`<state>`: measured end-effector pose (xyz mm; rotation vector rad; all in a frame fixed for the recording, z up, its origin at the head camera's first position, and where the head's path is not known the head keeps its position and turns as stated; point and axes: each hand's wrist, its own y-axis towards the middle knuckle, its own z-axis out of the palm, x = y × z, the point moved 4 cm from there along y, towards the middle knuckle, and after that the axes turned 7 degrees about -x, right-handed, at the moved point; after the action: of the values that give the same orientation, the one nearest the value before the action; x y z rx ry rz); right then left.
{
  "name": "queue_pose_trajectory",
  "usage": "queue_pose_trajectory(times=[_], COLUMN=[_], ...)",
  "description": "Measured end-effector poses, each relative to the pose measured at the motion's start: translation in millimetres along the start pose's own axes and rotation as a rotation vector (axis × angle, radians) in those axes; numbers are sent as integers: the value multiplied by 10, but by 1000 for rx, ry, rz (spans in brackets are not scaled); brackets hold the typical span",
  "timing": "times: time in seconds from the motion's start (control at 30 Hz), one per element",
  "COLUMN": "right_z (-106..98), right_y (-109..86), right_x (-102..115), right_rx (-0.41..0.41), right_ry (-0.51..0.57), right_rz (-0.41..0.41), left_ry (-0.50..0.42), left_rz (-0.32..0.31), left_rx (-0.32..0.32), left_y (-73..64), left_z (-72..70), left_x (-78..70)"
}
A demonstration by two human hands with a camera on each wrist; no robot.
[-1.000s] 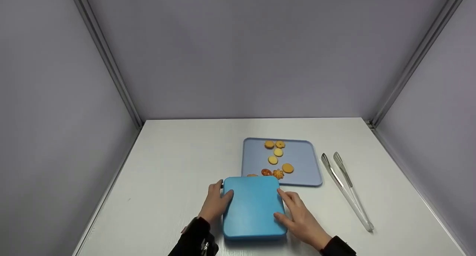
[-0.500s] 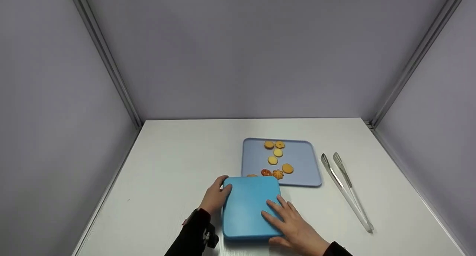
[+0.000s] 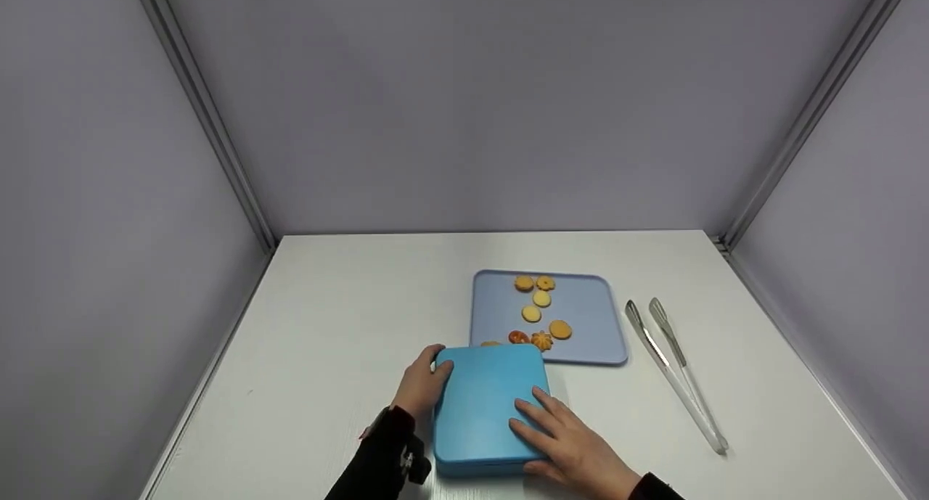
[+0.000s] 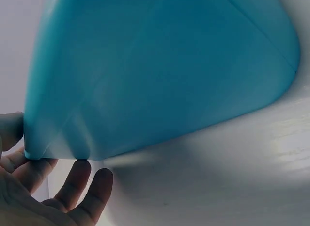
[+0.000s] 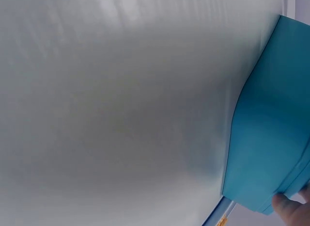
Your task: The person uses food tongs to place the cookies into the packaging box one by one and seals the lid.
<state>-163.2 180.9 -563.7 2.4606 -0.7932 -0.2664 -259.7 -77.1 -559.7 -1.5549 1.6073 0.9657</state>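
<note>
A blue lidded box [image 3: 483, 398] lies on the white table at the near middle, its lid on. My left hand [image 3: 419, 390] grips the box's far left corner, thumb on the top edge and fingers down the side. In the left wrist view, fingertips [image 4: 82, 169] touch the box wall [image 4: 160, 80]. My right hand [image 3: 573, 445] rests on the right part of the lid, fingers spread and fairly straight, thumb low by the near edge. In the right wrist view, a fingertip [image 5: 283, 202] touches the box [image 5: 264, 138] near its lid seam.
Behind the box is a grey-blue tray [image 3: 595, 304] with several cookies [image 3: 560, 329] on it; the box hides its near left corner. Metal tongs [image 3: 682, 384] lie spread on the right of the table. Grey panels [image 3: 479, 108] stand at the back and both sides.
My right hand has moved from the box's right edge onto the lid, fingers spreading and thumb lowering. The left fingers have shifted slightly at the far left corner. The box stays put.
</note>
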Motion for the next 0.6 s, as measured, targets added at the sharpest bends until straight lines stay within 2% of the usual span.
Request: queue_pose_trajectory(times=[0.2, 0.4, 0.47, 0.6], right_z=[13, 53, 64, 65], right_y=[-15, -32, -38, -59], right_x=[-5, 5, 5, -13], right_rx=[-21, -93, -100, -83], right_ry=[-3, -89, -87, -60], right_rz=[-5, -45, -46, -31], left_ry=[26, 62, 82, 171], left_rz=[-24, -16, 15, 144], left_rx=[-7, -7, 19, 92], left_y=[12, -19, -57, -184], left_z=[33, 78, 99, 109], left_x=[-1, 34, 42, 21])
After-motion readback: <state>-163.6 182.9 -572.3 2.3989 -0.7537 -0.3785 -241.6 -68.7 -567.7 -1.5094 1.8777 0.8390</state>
